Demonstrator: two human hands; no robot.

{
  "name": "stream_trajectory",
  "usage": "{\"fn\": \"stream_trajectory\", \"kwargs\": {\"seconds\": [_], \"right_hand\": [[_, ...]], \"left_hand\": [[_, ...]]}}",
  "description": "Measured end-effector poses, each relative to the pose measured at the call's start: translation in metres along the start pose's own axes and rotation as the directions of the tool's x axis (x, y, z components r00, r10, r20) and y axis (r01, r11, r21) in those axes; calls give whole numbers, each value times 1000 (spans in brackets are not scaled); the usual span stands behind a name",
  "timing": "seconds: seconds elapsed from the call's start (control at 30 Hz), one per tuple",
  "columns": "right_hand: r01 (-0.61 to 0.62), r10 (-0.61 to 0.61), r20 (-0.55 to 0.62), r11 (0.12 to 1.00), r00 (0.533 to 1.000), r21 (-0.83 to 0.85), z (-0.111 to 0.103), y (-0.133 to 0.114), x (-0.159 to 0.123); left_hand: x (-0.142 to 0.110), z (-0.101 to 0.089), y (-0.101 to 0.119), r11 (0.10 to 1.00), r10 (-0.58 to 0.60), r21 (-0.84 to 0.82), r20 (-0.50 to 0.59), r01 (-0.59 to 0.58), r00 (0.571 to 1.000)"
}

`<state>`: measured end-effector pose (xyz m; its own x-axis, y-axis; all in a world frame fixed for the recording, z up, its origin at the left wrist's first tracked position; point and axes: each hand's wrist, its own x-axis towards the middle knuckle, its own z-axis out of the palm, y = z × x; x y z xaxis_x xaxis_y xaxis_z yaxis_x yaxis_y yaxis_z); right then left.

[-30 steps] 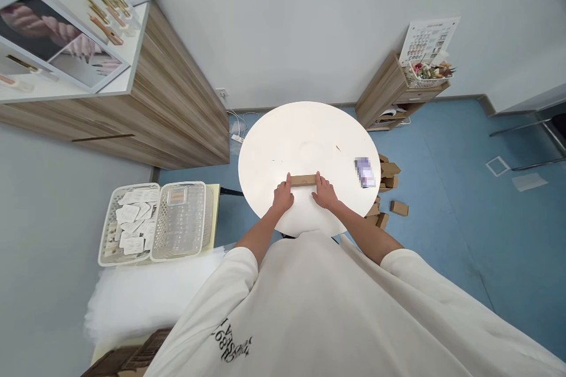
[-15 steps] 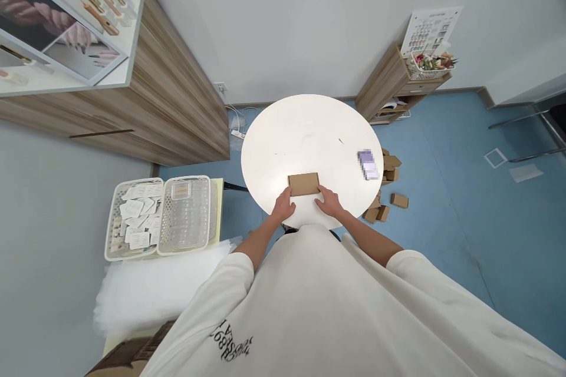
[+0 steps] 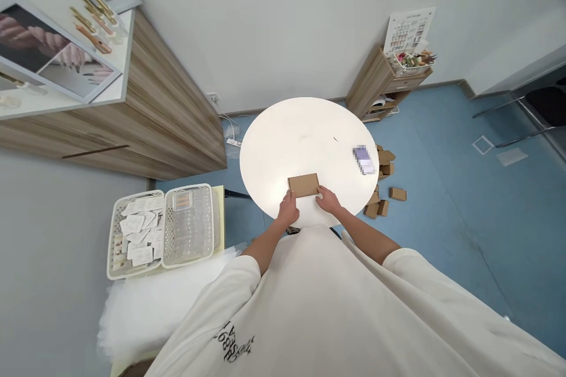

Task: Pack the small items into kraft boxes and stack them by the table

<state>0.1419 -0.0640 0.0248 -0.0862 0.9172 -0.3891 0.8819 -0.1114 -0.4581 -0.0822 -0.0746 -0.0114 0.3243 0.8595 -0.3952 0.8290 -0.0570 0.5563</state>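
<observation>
A small brown cardboard box (image 3: 303,185), its lid flat and closed, lies near the front edge of the round white table (image 3: 305,129). At the box's front left corner is my left hand (image 3: 288,210), its fingers bent against the cardboard. My right hand (image 3: 328,199) grips the front right corner, with the fingers along the side and the thumb nearer to me. The undersides of the fingers are hidden. Off to the right on the table lies a blurred purple-and-white item (image 3: 364,159), apart from both hands.
Several cardboard boxes (image 3: 384,166) lie on the blue floor right of the table. To the left, white baskets (image 3: 167,230) hold cards and clear plastic packs, beside white wrapping (image 3: 154,306). A wooden cabinet (image 3: 177,94) and a small shelf unit (image 3: 375,82) stand by the wall.
My left hand has turned and shifted slightly right at the box's corner. The right hand and the box have hardly moved. The head view has shifted a little.
</observation>
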Motion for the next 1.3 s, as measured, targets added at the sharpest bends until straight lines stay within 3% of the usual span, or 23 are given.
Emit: {"fn": "stream_trajectory", "kwargs": {"seconds": [0.13, 0.37, 0.6, 0.8, 1.03, 1.3], "right_hand": [[-23, 24, -4, 1000, 1000, 16, 2, 1, -11], [15, -14, -10, 995, 1000, 102, -5, 10, -17], [-44, 64, -79, 971, 995, 234, -30, 37, -12], [24, 31, -191, 960, 981, 278, -70, 86, -10], [-24, 133, -262, 923, 956, 384, -118, 156, -15], [-26, 201, -439, 927, 876, 374, -186, 246, -38]], "left_hand": [[1, 1, 7, 997, -43, -71, 1, 43, 999], [7, -7, 24, 970, -84, -238, -125, 53, 989], [18, -7, 65, 954, -90, -299, -176, 34, 980], [41, 5, 123, 938, -113, -343, -183, 44, 976], [82, 24, 207, 944, -44, -325, -299, -58, 953], [135, 61, 316, 931, 62, -324, -313, -167, 948]]}}
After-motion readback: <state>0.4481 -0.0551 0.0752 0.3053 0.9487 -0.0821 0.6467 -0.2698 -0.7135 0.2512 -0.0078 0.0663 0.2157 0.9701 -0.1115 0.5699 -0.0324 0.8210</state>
